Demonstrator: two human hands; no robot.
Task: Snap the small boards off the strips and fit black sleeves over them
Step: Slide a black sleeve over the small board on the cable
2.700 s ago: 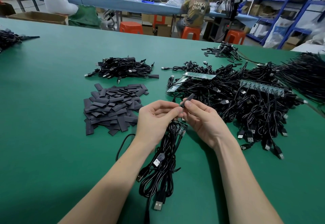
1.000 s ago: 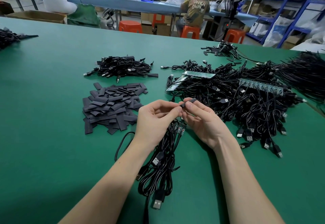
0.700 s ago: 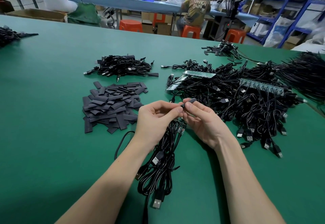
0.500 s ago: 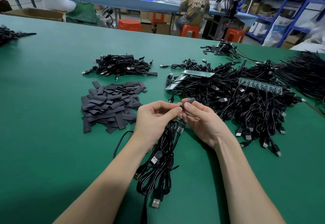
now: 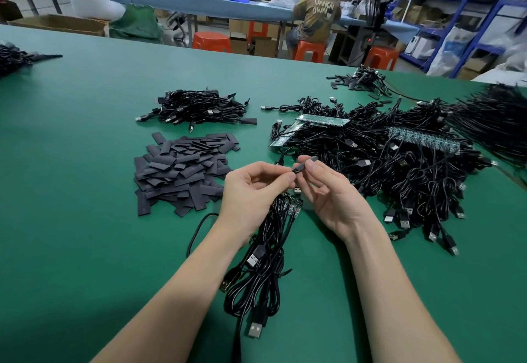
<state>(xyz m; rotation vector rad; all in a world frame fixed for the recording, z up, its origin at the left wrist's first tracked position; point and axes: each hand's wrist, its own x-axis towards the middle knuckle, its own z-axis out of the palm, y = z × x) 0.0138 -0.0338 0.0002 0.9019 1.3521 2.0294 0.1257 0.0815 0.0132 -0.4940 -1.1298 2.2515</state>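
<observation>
A: Green felt tabletop (image 5: 85, 248), heaped black flat sleeves (image 5: 182, 170). Progress?

B: Early, I judge: 2 green board strips (image 5: 322, 120) remain unsnapped amid black cables (image 5: 399, 168).

A: Grips?

B: Left hand (image 5: 251, 191) and right hand (image 5: 330, 191) pinch 1 short black sleeve (image 5: 303, 163) above bundled cables (image 5: 268, 248).

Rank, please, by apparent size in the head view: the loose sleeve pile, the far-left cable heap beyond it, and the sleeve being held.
1. Sleeve pile
2. Cable heap, though it lies farther away, so unsure
3. Held sleeve, smallest
</observation>
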